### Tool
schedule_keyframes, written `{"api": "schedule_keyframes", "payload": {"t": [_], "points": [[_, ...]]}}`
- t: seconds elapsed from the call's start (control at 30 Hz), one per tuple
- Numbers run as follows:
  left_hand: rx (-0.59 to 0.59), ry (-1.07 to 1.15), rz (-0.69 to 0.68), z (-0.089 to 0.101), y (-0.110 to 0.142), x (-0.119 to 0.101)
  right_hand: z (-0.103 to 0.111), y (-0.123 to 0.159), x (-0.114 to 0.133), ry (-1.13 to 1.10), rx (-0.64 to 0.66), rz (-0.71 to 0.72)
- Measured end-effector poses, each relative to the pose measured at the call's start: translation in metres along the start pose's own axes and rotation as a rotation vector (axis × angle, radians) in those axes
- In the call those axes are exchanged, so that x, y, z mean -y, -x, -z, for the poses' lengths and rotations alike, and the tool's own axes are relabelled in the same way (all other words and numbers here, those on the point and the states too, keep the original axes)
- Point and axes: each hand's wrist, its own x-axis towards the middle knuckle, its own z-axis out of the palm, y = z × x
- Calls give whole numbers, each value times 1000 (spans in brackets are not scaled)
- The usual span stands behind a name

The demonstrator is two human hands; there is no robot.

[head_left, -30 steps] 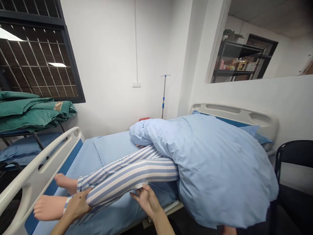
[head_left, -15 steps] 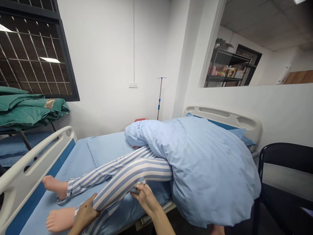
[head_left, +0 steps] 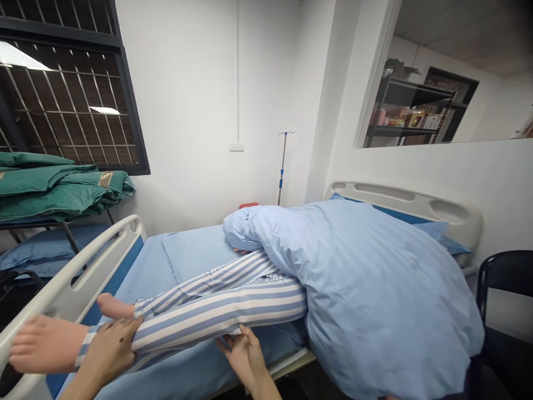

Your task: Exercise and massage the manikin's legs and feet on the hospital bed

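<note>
Two legs in blue-and-white striped trousers point(head_left: 216, 314) lie across a bed, the upper body hidden under a light blue quilt point(head_left: 358, 283). My left hand point(head_left: 110, 347) is wrapped over the near leg's shin, just above the bare near foot point(head_left: 48, 344). That foot is raised at the footboard, overlapping it in view. Under the same leg, near the knee, my right hand point(head_left: 245, 355) grips the striped cloth from below, its fingertips partly hidden. The far foot point(head_left: 116, 306) rests on the bed sheet point(head_left: 194, 247) behind.
The footboard point(head_left: 112, 233) borders the bed at left, the headboard point(head_left: 400, 197) at right. A black chair point(head_left: 506, 278) stands beside the quilt. Behind the bed is an IV pole point(head_left: 282, 166). Green folded bedding point(head_left: 62, 186) is piled at left.
The near leg has straightened at the knee, its foot moving left and up to the footboard. My left hand has travelled left with the shin; my right hand stays under the knee. The view has turned slightly left.
</note>
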Motion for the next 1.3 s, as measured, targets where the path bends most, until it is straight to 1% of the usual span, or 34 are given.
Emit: {"api": "schedule_keyframes", "payload": {"t": [0.07, 0.13, 0.2, 0.27, 0.37, 0.5, 0.63, 0.7, 0.8, 0.9, 0.97, 1.03, 1.07, 1.13, 1.3], "points": [[3, -76, -4, 15, 7, 2, 8, -6, -16, -41, -32, -39], [4, -129, -18, 26, 13, -1, 18, -12, -31, -73, -80, -82], [9, -151, -40, 31, 19, -7, 28, -16, -42, -116, -102, -116], [13, -157, -41, 28, 23, -11, 36, -17, -48, -152, -90, -139], [16, -150, -19, 14, 27, -14, 43, -15, -47, -139, -88, -165], [-1, -129, 1, -2, 29, -10, 43, -9, -37, -63, -96, -195], [-45, -63, 35, -8, 25, -7, 35, -5, -17, 28, -41, -168], [-75, -6, 65, -14, 19, -11, 27, -4, -2, 69, 9, -147], [-105, 118, 130, -36, 5, -30, 13, -1, 24, 109, 54, -81], [-75, 288, 173, -69, -6, -59, 1, 0, 43, 164, 80, -41], [-60, 378, 196, -89, -9, -76, -3, 2, 49, 213, 89, -46], [-77, 424, 207, -102, -10, -86, -5, 3, 50, 250, 99, -49], [-90, 436, 212, -106, -10, -89, -5, 3, 50, 261, 103, -49], [-88, 457, 205, -107, -9, -90, -5, 4, 48, 265, 101, -42], [-38, 437, 187, -95, -9, -83, -6, 5, 46, 268, 85, -33]]}}
